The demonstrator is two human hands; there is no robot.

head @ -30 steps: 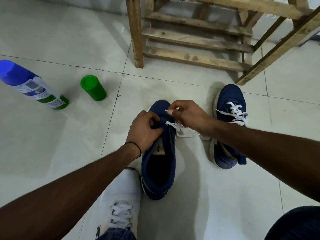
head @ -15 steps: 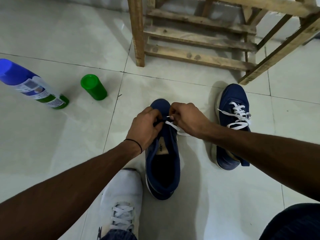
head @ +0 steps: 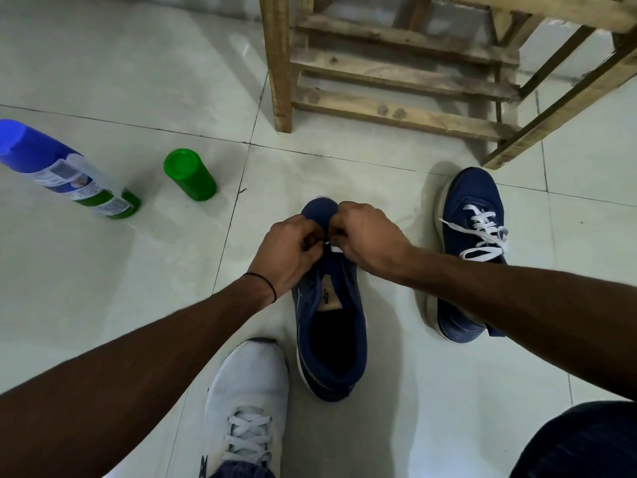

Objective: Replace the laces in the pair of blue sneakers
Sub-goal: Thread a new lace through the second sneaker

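Step in hand: threading the front eyelets of the unlaced sneaker (head: 331, 332) at frame centre; the laced sneaker (head: 472, 257) lies at right. The left hand (head: 289, 251) grips the unlaced upper, and the right hand (head: 365, 236) pinches the white lace (head: 335, 249). Next, probably: pull through, level both ends.

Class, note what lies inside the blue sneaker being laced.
Inside the sneaker: a tan printed patch, then darkness. Left hand and right hand hide most of the lace.

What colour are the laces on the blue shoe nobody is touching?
White laces, clearest in the head view.
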